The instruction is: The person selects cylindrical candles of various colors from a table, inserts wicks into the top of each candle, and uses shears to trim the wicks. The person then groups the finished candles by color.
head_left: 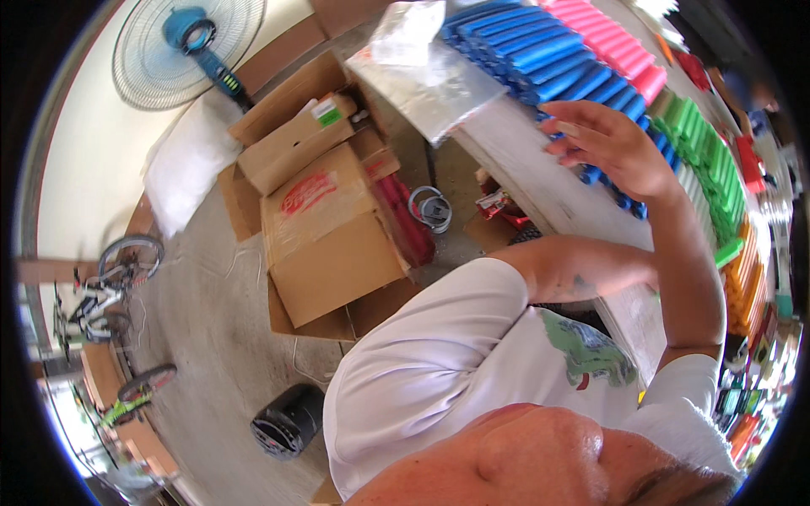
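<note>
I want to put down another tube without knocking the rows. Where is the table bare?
The bare strip of table runs along its near edge, between the clear bags and the right hand. Beyond it the blue tubes, pink tubes and green tubes lie packed tight.
</note>
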Demonstrator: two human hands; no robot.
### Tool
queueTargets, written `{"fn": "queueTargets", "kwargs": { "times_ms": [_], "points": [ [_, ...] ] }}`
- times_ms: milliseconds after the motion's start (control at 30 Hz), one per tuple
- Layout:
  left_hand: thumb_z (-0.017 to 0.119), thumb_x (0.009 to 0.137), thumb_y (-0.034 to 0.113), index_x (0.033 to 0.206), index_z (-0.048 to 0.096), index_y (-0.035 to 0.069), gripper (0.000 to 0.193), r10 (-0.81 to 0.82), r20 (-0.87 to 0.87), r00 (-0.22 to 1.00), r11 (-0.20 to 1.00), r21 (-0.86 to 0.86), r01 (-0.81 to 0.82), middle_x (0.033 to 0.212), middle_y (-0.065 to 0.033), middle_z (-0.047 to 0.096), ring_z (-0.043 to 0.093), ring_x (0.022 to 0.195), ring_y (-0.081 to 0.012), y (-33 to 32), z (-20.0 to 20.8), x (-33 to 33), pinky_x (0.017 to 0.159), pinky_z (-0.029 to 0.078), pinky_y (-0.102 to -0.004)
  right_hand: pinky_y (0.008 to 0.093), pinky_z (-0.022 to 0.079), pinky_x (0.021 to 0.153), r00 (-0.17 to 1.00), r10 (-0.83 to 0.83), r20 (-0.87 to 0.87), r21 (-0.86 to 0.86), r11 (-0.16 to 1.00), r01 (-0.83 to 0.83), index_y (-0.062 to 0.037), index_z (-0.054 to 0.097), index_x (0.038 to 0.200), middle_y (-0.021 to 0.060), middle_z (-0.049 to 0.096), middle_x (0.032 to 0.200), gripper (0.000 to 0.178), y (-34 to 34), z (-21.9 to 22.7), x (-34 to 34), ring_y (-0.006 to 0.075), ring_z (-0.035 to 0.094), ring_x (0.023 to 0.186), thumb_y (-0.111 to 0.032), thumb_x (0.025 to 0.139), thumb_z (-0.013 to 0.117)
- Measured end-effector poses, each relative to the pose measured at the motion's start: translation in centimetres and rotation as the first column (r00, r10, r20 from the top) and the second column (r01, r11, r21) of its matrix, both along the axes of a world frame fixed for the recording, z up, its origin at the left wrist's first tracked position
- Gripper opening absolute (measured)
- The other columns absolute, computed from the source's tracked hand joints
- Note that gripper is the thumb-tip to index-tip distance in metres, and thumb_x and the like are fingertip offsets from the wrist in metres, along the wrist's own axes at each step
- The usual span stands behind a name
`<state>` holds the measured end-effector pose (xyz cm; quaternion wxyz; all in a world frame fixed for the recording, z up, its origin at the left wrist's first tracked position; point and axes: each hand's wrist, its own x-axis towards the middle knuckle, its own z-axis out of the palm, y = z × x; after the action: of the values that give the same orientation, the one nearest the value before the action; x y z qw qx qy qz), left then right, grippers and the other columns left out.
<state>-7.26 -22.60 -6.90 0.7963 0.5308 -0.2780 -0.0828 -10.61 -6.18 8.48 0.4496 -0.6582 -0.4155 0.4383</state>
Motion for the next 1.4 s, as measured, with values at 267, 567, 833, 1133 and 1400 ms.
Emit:
{"fn": "queueTargets", "kwargs": {
  "times_ms": [267, 567, 833, 1133, 1400],
  "points": [
    [0.058, 0.085, 0.009, 0.1, 0.05, 0.0, 0.019, 0.064, -0.181, 0.981, 0.997, 0.05, -0.056, 0.087, -0.0094, 0.06, 0.061, 0.076, -0.0173, 4.1, 0.9, 0.5, 0.073, 0.053, -0.034, 0.0302, 0.047, 0.085, 0.556, -0.763, 0.329, 0.41, 0.646, 0.643, -0.0033, 0.052, 0.127, 0.0089, 0.06, 0.115, 0.041, -25.6, 3.3, 12.9, 0.0158, 0.06, 0.098, -0.029, 0.095, 0.053],
    [0.05, 0.095, 0.018, 0.105, 0.044, 0.008, 0.016, 0.122, -0.232, 0.965, 0.992, 0.005, -0.124, 0.076, -0.0041, 0.052, 0.054, 0.066, -0.015, 4.2, 2.5, 0.5, 0.065, 0.047, -0.0322, 0.0384, 0.052, 0.076, -0.221, -0.522, 0.824, 0.418, 0.295, 0.859, -0.0097, 0.07, 0.096, 0.0158, 0.068, 0.094, 0.029, -42.5, -5.1, 27.2, 0.0312, 0.066, 0.088, -0.027, 0.079, 0.056],
    [0.044, 0.099, 0.032, 0.112, 0.047, 0.01, 0.026, 0.08, -0.3, 0.951, 0.995, -0.037, -0.096, 0.079, -0.003, 0.051, 0.052, 0.069, -0.0131, 5.2, 2.8, 0.1, 0.068, 0.046, -0.0304, 0.0483, 0.051, 0.085, 0.159, -0.446, 0.881, -0.199, -0.044, 0.979, -0.0049, 0.051, 0.129, 0.0136, 0.049, 0.132, 0.044, -33.1, -4.1, 26.4, 0.0327, 0.052, 0.118, -0.023, 0.089, 0.056],
    [0.05, 0.097, 0.02, 0.13, 0.042, 0.01, 0.036, 0.108, -0.163, 0.981, 0.994, 0.001, -0.109, 0.094, -0.006, 0.058, 0.058, 0.085, -0.0158, 4.7, 2.9, 0.3, 0.077, 0.048, -0.0316, 0.0427, 0.05, 0.09, 0.155, -0.475, 0.866, -0.228, -0.101, 0.968, 0.004, 0.048, 0.126, 0.0188, 0.051, 0.128, 0.043, -32.4, -4.4, 25.3, 0.0338, 0.053, 0.117, -0.019, 0.09, 0.053],
    [0.049, 0.097, 0.022, 0.137, 0.038, 0.011, 0.043, 0.082, -0.198, 0.977, 0.996, -0.008, -0.085, 0.098, -0.0081, 0.06, 0.062, 0.082, -0.0177, 4.7, 3.1, 0.4, 0.076, 0.051, -0.0329, 0.0418, 0.044, 0.095, -0.02, -0.136, 0.991, 0.034, 0.101, 0.994, -0.0043, 0.056, 0.121, 0.0164, 0.043, 0.135, 0.037, -37.0, -4.3, 22.2, 0.0319, 0.043, 0.125, -0.019, 0.087, 0.053]
  ]
}}
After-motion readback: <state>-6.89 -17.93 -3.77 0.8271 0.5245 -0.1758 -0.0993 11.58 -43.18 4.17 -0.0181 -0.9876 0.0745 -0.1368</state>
